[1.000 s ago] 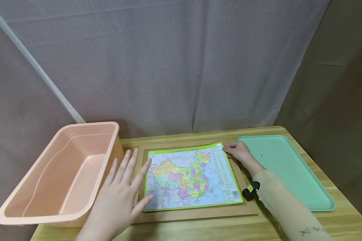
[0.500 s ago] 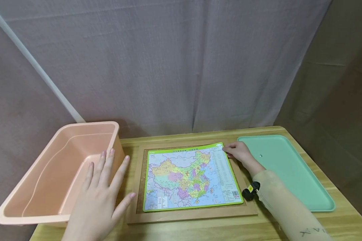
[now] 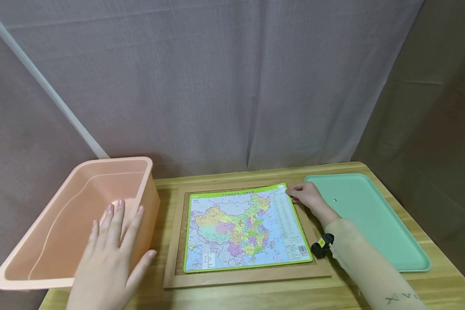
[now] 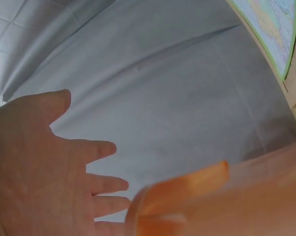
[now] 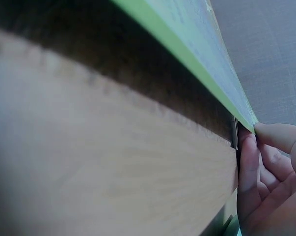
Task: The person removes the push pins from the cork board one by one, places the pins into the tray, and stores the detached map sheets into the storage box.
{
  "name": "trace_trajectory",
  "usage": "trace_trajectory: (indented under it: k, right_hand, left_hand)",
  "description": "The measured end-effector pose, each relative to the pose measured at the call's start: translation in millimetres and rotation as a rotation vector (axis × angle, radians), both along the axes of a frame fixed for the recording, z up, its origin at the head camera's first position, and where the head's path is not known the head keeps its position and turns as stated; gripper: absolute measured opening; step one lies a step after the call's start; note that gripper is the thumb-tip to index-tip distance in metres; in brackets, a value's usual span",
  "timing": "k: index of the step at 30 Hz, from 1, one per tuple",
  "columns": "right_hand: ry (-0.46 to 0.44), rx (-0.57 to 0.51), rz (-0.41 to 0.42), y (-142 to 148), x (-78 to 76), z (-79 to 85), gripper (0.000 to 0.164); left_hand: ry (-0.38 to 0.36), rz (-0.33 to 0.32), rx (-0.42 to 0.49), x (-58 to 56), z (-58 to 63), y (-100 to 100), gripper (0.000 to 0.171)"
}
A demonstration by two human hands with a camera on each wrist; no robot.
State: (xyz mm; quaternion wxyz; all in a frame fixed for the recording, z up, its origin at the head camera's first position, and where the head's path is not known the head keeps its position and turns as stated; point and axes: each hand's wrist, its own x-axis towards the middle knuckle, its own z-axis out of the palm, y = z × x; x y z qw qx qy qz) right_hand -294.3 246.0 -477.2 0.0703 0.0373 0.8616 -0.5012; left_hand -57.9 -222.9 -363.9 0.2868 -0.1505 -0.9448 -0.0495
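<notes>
A map of China (image 3: 232,228) with a green border lies over a wooden frame (image 3: 248,279) with a brown inner board. My right hand (image 3: 307,198) pinches the map's far right corner between thumb and fingers; the right wrist view shows that corner lifted a little off the frame (image 5: 113,162). My left hand (image 3: 108,254), fingers straight and spread, is over the near right side of a pink plastic tub (image 3: 73,224). In the left wrist view the left hand (image 4: 44,167) holds nothing, with the tub (image 4: 187,196) beside its fingertips. Whether it touches the rim I cannot tell.
To the right of the frame lies a light green tray (image 3: 366,219) with a tiny pale bit on it. Everything stands on a wood-grain table (image 3: 294,295). A grey curtain (image 3: 201,86) hangs close behind the table.
My left hand has moved left, from the map's left edge to over the tub. The right hand and the map corner it pinches have stayed in place.
</notes>
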Motion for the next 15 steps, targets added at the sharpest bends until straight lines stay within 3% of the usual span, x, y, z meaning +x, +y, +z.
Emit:
trace_trajectory:
  k: [15]
  right_hand:
    - [0.001,0.004,0.004,0.3,0.9,2.1,0.037]
  left_hand:
    - [-0.056,0.074,0.060,7.9,-16.6,-24.5,0.074]
